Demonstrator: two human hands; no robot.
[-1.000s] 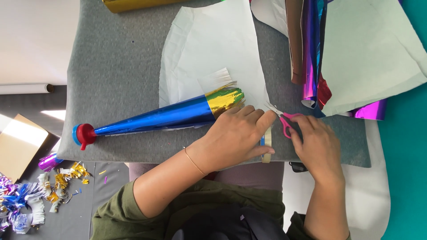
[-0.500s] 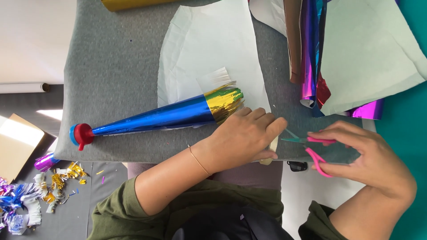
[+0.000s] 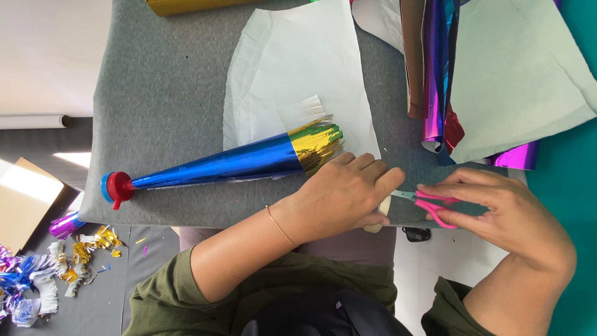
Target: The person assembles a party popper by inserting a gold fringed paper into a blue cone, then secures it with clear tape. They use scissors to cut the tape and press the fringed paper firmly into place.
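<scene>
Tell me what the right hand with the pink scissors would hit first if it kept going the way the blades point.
The right hand aims the pink scissors leftward; first in line is the left hand, its fingers right at the blade tips, though depth is unclear.

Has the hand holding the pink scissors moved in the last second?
Yes. The right hand with the pink scissors slid rightward, away from the left hand, along the grey mat's near edge.

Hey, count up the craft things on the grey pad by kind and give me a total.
Blue foil cone with red tip and gold fringe: 1
Pink-handled scissors, in the right hand: 1
White paper sheet under the cone: 1
Gold foil roll at the far edge: 1
Total: 4
The left hand presses down beside the scissors.
</scene>
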